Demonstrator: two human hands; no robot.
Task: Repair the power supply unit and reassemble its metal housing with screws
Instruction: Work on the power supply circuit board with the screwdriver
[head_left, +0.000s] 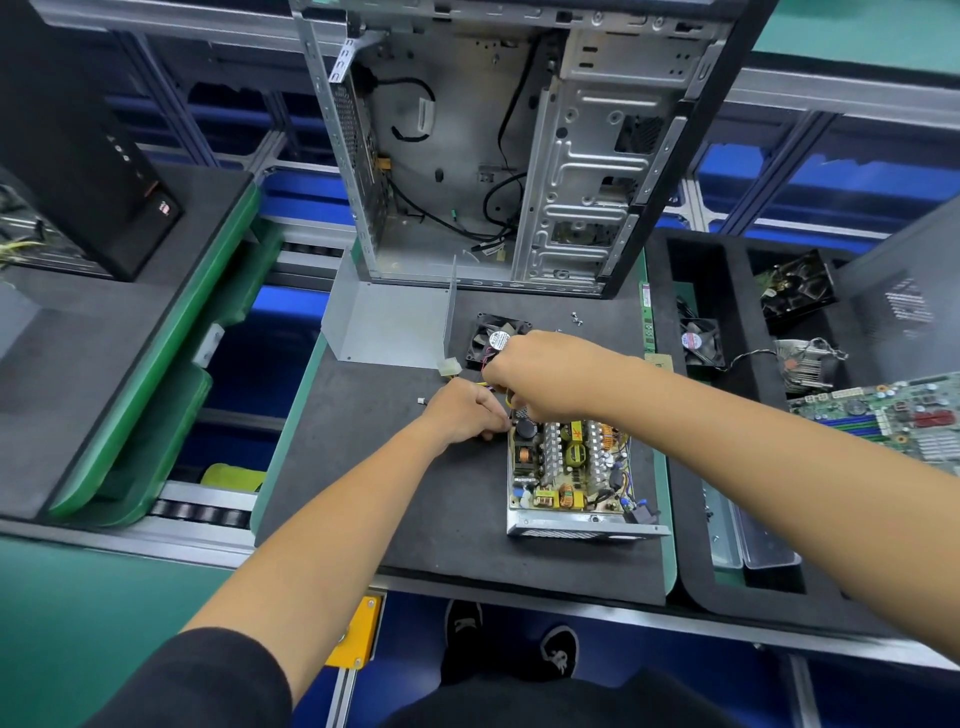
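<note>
The open power supply unit (571, 470) lies on the dark mat with its circuit board bare. Both hands work at its far left corner. My left hand (465, 413) curls its fingers against that corner. My right hand (540, 374) grips a bundle of yellow and red wires (506, 397) just above the board. A white connector (450, 368) sticks out beside the hands. The grey metal cover (387, 325) of the housing lies further back on the left. A black fan (493, 338) sits behind my right hand. Two small screws (576, 318) lie beyond it.
An empty computer case (519, 156) stands at the back of the mat. A foam tray on the right holds another fan (702, 343), a heatsink (805, 364) and a motherboard (893, 421). A memory stick (648, 317) lies along the mat's right edge. A black tower (78, 140) stands far left.
</note>
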